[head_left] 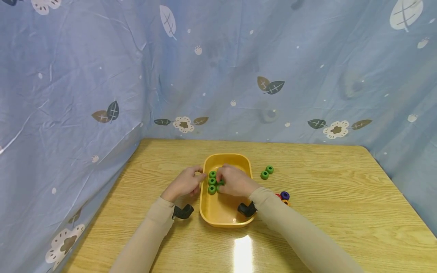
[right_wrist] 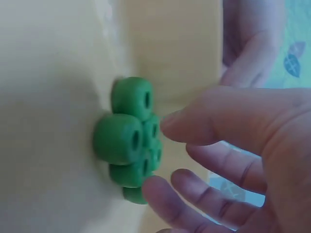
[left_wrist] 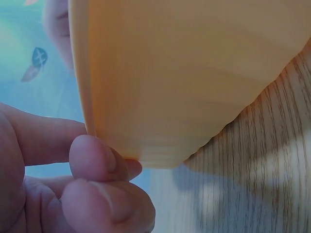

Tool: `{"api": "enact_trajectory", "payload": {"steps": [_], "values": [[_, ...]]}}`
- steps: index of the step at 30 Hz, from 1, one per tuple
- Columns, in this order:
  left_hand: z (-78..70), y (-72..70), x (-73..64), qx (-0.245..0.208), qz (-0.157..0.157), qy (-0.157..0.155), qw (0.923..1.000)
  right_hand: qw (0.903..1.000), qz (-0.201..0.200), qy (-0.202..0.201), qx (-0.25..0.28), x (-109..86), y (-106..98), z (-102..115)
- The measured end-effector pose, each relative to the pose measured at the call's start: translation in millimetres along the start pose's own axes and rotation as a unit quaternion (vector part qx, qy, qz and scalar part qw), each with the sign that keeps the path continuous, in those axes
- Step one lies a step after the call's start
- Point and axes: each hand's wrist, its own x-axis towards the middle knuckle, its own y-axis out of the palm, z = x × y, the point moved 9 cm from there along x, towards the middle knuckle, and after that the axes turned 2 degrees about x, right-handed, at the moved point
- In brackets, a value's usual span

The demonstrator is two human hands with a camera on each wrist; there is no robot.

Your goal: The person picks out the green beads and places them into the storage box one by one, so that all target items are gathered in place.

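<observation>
A yellow plastic tray (head_left: 223,212) stands on the wooden table, with several green beads (right_wrist: 119,138) grouped against its left inner wall. My left hand (head_left: 186,183) is at the tray's left side and holds the rim, its curled fingertips (left_wrist: 95,158) against the outer wall. Inside the tray, my right hand (head_left: 236,182) reaches down over the green beads. In the right wrist view its thumb and fingers are spread loosely, the fingertips right at the beads with none gripped between them. The hand partly hides the beads in the head view.
Two more green beads (head_left: 264,175) lie on the table right of the tray. Beside my right forearm sit a dark blue bead (head_left: 285,195), an orange bead (head_left: 286,202) and a partly covered red bead (head_left: 278,196). Patterned blue cloth (head_left: 218,76) hangs behind the table (head_left: 341,212).
</observation>
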Motion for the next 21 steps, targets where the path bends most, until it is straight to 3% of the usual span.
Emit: {"api": "enact_trajectory", "payload": {"steps": [9,21], "values": [[0.4,-0.4,-0.3,-0.011,-0.002,-0.004,0.9999,0.9980,-0.017,0.003,0.061,-14.1,-26,9],[0.2,-1.0,-0.2,-0.013,-0.013,-0.009,0.9998,0.9947,-0.065,-0.006,0.079,-36.2,-50,3]]}}
